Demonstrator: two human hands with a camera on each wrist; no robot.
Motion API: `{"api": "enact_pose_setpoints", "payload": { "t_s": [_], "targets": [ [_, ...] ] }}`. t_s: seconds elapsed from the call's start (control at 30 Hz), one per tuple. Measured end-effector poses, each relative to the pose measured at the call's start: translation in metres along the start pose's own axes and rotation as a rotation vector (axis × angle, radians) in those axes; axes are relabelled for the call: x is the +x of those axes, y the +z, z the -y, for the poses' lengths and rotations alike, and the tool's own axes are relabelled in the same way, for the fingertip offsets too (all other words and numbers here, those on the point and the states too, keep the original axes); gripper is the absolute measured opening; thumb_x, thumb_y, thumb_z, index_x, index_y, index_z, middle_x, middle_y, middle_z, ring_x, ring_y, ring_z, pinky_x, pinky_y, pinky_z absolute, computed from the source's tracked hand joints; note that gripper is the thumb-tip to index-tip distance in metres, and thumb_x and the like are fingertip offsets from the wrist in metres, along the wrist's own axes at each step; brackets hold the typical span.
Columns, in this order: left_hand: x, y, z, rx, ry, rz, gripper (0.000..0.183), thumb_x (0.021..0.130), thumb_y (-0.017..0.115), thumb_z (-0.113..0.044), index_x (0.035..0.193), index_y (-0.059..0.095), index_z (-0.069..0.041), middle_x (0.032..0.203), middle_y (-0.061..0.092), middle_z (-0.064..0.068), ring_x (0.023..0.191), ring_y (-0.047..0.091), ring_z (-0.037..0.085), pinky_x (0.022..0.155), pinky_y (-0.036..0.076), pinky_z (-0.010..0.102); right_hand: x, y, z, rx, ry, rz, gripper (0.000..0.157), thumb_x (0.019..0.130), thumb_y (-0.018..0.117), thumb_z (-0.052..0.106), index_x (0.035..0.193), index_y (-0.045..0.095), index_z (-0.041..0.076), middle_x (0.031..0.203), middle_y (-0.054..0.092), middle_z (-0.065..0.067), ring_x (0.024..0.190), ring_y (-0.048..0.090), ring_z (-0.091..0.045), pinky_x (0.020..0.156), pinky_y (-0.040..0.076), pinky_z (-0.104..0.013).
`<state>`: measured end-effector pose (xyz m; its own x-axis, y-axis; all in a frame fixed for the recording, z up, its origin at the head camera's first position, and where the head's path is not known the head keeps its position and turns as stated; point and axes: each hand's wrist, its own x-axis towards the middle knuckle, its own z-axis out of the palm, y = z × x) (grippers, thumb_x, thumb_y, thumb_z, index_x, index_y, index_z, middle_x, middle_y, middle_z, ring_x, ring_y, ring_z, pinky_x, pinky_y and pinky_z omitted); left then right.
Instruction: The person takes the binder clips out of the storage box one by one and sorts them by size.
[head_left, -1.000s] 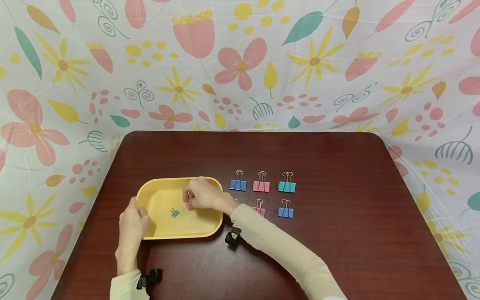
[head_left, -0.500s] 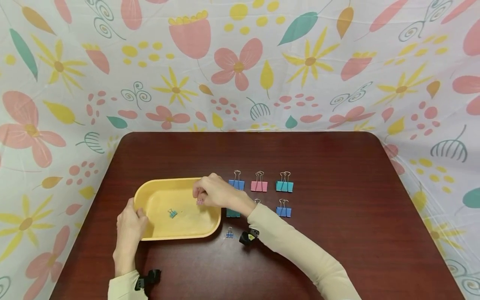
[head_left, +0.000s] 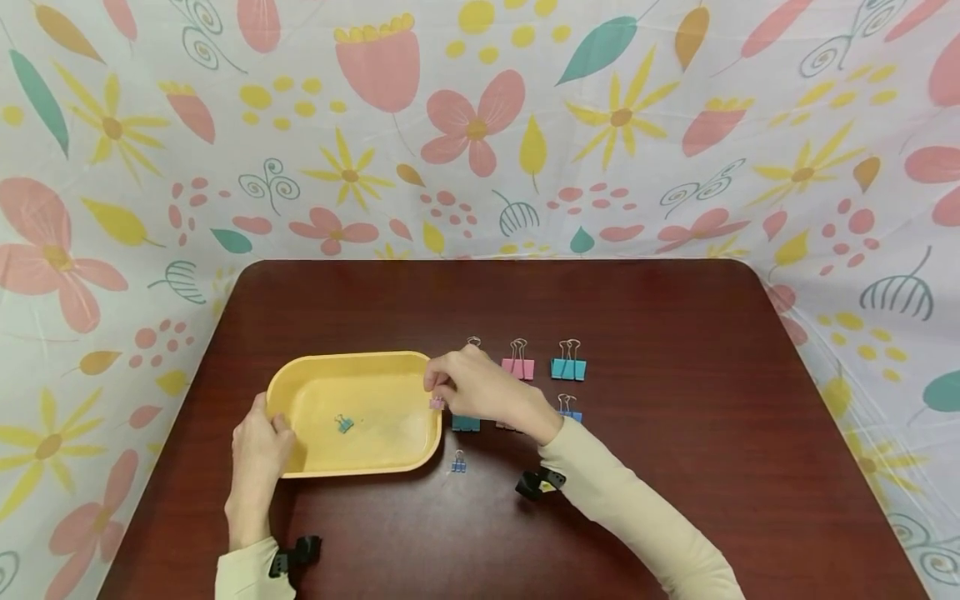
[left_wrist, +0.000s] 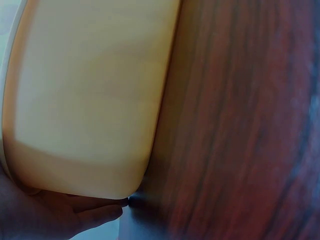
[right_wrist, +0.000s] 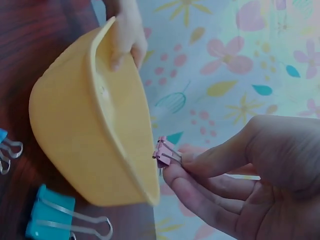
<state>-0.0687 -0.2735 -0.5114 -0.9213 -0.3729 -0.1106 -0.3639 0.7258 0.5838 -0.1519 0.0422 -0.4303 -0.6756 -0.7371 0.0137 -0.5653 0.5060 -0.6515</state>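
Note:
My right hand (head_left: 487, 387) pinches a small pink binder clip (right_wrist: 163, 151) by its wire handles, between thumb and fingertips. In the head view the clip overlaps the right rim of a yellow plastic tray (head_left: 390, 446). My left hand (head_left: 258, 450) grips the tray's left end, thumb over the rim and fingers on the outside wall. In the left wrist view those fingers (left_wrist: 97, 215) lie against the tray's end. A small teal binder clip (head_left: 344, 424) lies inside the tray. On the table by the tray's front right corner stands a small blue binder clip (head_left: 459, 462).
Larger binder clips stand in rows right of the tray: a pink one (head_left: 517, 369), a teal one (head_left: 567, 369), a blue one (head_left: 573, 415) and another teal one (head_left: 466, 423). My right hand and forearm partly cover several. A flowered cloth (head_left: 480, 200) hangs behind the brown table (head_left: 660, 333).
My right hand has lifted the small pink binder clip from inside the tray and carried it right to the rim. The left hand stays on the tray's left end.

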Motion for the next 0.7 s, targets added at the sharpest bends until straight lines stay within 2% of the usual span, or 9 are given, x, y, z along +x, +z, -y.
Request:
{"api": "enact_pose_setpoints", "payload": {
  "t_s": [0.17, 0.37, 0.53, 0.7],
  "targets": [
    [0.000, -0.001, -0.001, 0.000, -0.001, 0.001, 0.045, 0.102, 0.039, -0.008, 0.144, 0.039, 0.009, 0.126, 0.056, 0.041, 0.111, 0.056, 0.056, 0.088, 0.046, 0.063, -0.018, -0.009, -0.005, -0.037, 0.035, 0.003, 0.016, 0.092, 0.060, -0.005, 0.093, 0.073, 0.005, 0.083, 0.074, -0.003, 0.066, 0.059, -0.006, 0.062, 0.049, -0.019],
    [-0.001, -0.002, -0.001, -0.004, 0.001, -0.002, 0.045, 0.102, 0.040, -0.007, 0.145, 0.039, 0.009, 0.126, 0.056, 0.041, 0.111, 0.056, 0.056, 0.088, 0.046, 0.064, -0.038, -0.013, -0.014, -0.015, 0.062, 0.016, 0.017, 0.093, 0.059, -0.006, 0.089, 0.071, 0.006, 0.076, 0.072, -0.002, 0.065, 0.059, -0.005, 0.062, 0.048, -0.020],
    [-0.001, -0.002, -0.001, -0.004, -0.014, 0.011, 0.046, 0.102, 0.039, -0.008, 0.146, 0.038, 0.008, 0.128, 0.055, 0.041, 0.113, 0.056, 0.056, 0.089, 0.045, 0.064, -0.053, -0.008, -0.022, -0.012, 0.112, 0.068, 0.016, 0.092, 0.060, -0.005, 0.087, 0.071, 0.005, 0.073, 0.069, -0.002, 0.063, 0.057, -0.006, 0.059, 0.047, -0.020],
    [0.000, -0.001, -0.001, -0.002, 0.008, -0.003, 0.045, 0.102, 0.040, -0.007, 0.143, 0.040, 0.009, 0.126, 0.056, 0.041, 0.113, 0.055, 0.058, 0.090, 0.045, 0.065, -0.066, 0.004, -0.031, -0.033, 0.148, 0.130, 0.020, 0.085, 0.060, -0.010, 0.084, 0.072, 0.007, 0.067, 0.064, 0.002, 0.058, 0.050, -0.004, 0.053, 0.041, -0.019]
  ]
}}
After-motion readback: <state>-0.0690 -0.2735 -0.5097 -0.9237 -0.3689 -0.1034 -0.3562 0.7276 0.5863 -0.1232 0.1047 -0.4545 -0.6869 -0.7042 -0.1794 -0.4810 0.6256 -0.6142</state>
